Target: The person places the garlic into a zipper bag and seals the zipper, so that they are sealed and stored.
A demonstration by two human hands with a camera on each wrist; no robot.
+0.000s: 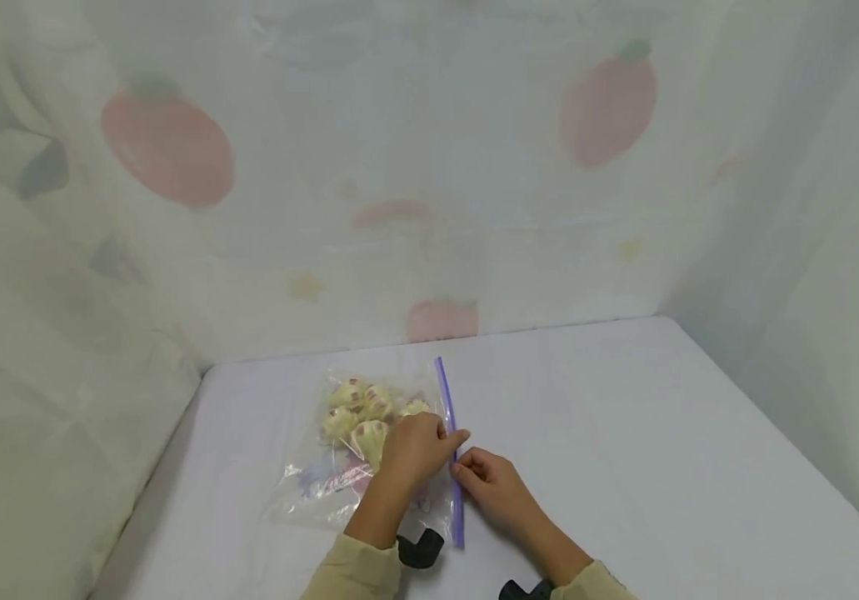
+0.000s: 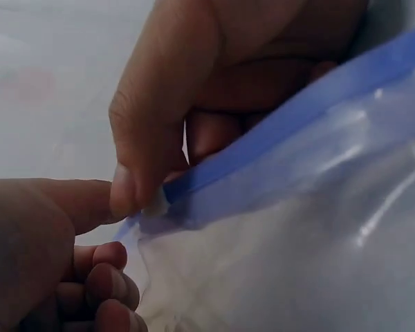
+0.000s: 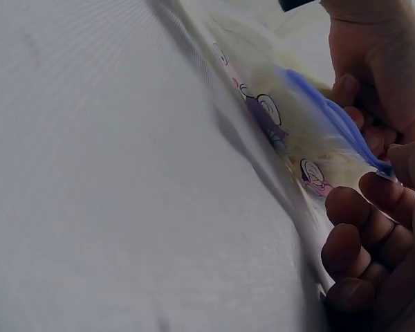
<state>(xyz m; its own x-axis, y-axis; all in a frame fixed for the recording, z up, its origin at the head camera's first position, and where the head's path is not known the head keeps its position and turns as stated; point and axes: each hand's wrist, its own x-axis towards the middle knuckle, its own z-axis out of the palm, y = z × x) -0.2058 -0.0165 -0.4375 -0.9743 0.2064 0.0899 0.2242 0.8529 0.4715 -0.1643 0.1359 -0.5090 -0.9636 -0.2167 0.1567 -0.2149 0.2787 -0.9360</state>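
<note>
A clear zip bag [image 1: 317, 500] with a purple-blue zip strip [image 1: 445, 392] lies flat on the white table, its strip toward the right. Several pale yellow, bulb-like lumps with reddish marks [image 1: 340, 423] are inside it. My right hand [image 1: 500, 492] pinches the strip between thumb and forefinger, where a small whitish slider [image 2: 157, 202] shows. Just beyond, my left hand [image 1: 416, 450] holds the strip, thumb across it and the other fingers curled. The two thumbs nearly meet in the left wrist view. My left hand hides part of the bag and its contents.
Cartoon prints [image 3: 266, 114] cover part of the bag. A white cloth covers the table [image 1: 624, 450]. Hanging fabric with faded red fruit prints [image 1: 167, 146] stands behind and at both sides. Black wrist mounts [image 1: 420, 548] sit by the beige sleeves [image 1: 354, 571].
</note>
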